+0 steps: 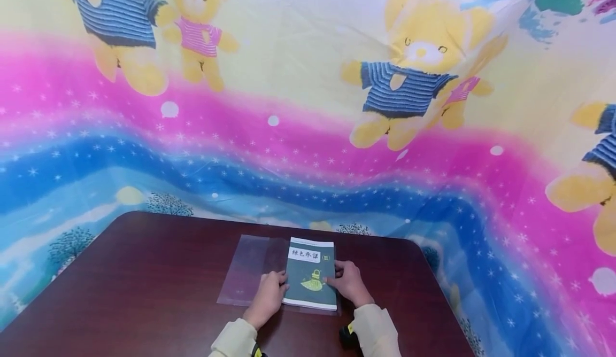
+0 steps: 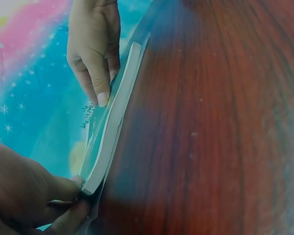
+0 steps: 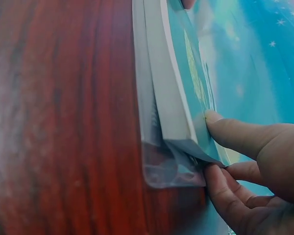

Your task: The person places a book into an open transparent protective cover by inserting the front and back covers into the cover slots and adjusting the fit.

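A green book [image 1: 299,271] with a white title label lies on the table over a clear plastic book cover [image 1: 240,271], whose free flap spreads out to the left. My left hand [image 1: 269,293] pinches the book's left edge; in the left wrist view its thumb and fingers close on the near corner. On the opposite edge, my right hand [image 1: 350,281] grips the book. Its thumb presses the green front in the right wrist view, with the other fingers underneath. There, the clear cover's rounded corner [image 3: 161,171] juts out beneath the pages.
The dark reddish-brown table [image 1: 159,282] extends around the book, its far edge against a patterned curtain [image 1: 298,148] with bears and snowflakes. A black and yellow band [image 1: 350,335] sits at the right cuff.
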A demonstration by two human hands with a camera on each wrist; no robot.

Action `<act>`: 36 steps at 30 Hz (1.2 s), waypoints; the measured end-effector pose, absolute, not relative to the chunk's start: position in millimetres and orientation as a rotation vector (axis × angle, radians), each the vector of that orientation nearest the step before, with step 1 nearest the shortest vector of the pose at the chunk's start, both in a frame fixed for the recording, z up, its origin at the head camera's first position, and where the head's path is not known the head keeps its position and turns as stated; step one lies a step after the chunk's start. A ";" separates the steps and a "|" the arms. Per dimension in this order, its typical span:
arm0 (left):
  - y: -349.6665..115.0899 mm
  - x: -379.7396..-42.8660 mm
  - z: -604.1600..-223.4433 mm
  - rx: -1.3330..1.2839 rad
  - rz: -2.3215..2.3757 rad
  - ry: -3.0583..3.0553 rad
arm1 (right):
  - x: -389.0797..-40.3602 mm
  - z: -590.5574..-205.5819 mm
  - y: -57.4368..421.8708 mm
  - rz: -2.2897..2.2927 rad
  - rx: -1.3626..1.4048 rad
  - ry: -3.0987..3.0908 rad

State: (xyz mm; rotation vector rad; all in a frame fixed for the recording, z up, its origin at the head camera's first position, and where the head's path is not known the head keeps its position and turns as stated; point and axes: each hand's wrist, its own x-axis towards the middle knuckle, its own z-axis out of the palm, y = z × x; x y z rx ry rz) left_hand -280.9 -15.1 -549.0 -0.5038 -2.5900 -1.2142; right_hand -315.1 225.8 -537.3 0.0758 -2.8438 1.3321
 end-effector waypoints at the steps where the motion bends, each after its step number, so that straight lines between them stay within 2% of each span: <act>1: -14.5 -280.4 -548.9 -0.505 -1.194 -2.597 | -315.2 -537.4 225.9 1.329 0.072 -2.849; 17: -7.6 -276.0 -546.1 -0.503 -0.926 -2.610 | -309.8 -534.7 228.4 1.285 0.160 -2.885; 36: -5.1 -269.6 -536.6 -0.404 -0.978 -2.687 | -305.5 -532.5 224.4 1.230 0.180 -2.940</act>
